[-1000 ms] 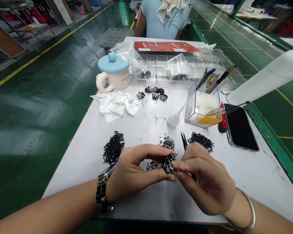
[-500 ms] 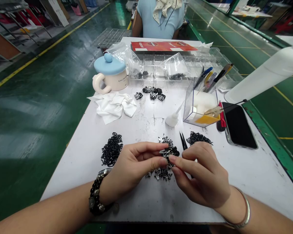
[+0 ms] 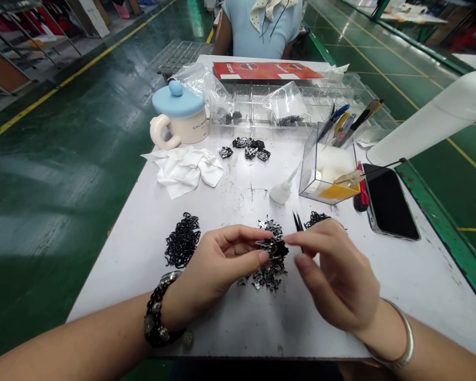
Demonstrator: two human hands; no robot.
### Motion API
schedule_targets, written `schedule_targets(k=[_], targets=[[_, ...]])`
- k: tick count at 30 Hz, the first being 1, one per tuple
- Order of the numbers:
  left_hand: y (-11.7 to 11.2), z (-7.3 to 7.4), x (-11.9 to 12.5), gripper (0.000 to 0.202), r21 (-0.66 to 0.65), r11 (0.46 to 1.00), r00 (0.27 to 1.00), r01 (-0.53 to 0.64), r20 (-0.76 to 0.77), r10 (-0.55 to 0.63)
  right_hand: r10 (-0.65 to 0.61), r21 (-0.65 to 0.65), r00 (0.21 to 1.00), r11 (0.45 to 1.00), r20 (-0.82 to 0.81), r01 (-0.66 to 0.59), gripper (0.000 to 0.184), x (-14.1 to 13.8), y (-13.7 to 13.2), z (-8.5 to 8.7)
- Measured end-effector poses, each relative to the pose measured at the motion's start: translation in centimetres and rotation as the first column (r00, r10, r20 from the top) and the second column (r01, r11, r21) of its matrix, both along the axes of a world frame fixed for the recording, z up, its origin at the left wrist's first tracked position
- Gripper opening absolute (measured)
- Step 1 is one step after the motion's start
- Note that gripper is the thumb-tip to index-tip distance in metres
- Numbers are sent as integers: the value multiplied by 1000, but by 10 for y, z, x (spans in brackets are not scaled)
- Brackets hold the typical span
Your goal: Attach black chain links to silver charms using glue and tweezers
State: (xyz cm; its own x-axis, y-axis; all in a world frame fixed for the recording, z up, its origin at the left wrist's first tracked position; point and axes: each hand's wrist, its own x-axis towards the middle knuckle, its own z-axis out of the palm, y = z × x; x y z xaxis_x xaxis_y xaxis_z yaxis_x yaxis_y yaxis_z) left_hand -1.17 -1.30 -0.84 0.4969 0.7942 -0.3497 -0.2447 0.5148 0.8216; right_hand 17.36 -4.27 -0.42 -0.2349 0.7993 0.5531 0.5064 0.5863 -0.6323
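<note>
My left hand [image 3: 226,259] pinches a small black-and-metal clip-like part [image 3: 273,246] between thumb and fingertips. My right hand [image 3: 337,275], slightly blurred, is just to its right, with thumb and index finger apart and nothing visible between them. The index fingertip is close to the part; whether it touches, I cannot tell. Beneath the held part lies a pile of small silvery metal pieces [image 3: 267,280]. Black tweezers [image 3: 298,222] point away beside my right hand, which hides their rear end. Behind that hand shows a partly covered pile of small black pieces [image 3: 316,218].
Black loop-like pieces [image 3: 182,241] are heaped at left. Farther back are finished-looking black-and-silver parts [image 3: 249,148], a white dropper bottle [image 3: 281,192], a crumpled tissue [image 3: 186,169], a lidded mug [image 3: 182,119], a clear pen box [image 3: 327,169] and a phone [image 3: 392,203]. A person sits opposite.
My right hand has drawn back slightly to the right from the part, and its thumb and index finger have spread. My left hand still grips the part in nearly the same place.
</note>
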Motion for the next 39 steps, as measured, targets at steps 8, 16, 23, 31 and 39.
schedule_targets(k=[8, 16, 23, 31, 39], targets=[[-1, 0, -1, 20, 21, 1000, 999, 1, -53, 0, -259, 102, 949, 955, -179, 280, 28, 19, 20, 2], [-5, -2, -1, 27, 313, 950, 990, -15, -130, 59, -497, 450, 836, 707, -233, 545, 34, 58, 50, -2], [-9, -6, -1, 34, 575, 818, 968, 9, -211, 137, -652, 445, 758, 683, 13, 579, 45, 87, 61, 2], [-10, -8, -2, 52, 672, 741, 947, 16, -247, 204, -709, 382, 702, 666, 60, 640, 30, 89, 63, 3], [-11, -10, -3, 54, 747, 664, 926, 2, -253, 281, -852, 510, 518, 480, 77, 713, 20, 104, 65, 1]])
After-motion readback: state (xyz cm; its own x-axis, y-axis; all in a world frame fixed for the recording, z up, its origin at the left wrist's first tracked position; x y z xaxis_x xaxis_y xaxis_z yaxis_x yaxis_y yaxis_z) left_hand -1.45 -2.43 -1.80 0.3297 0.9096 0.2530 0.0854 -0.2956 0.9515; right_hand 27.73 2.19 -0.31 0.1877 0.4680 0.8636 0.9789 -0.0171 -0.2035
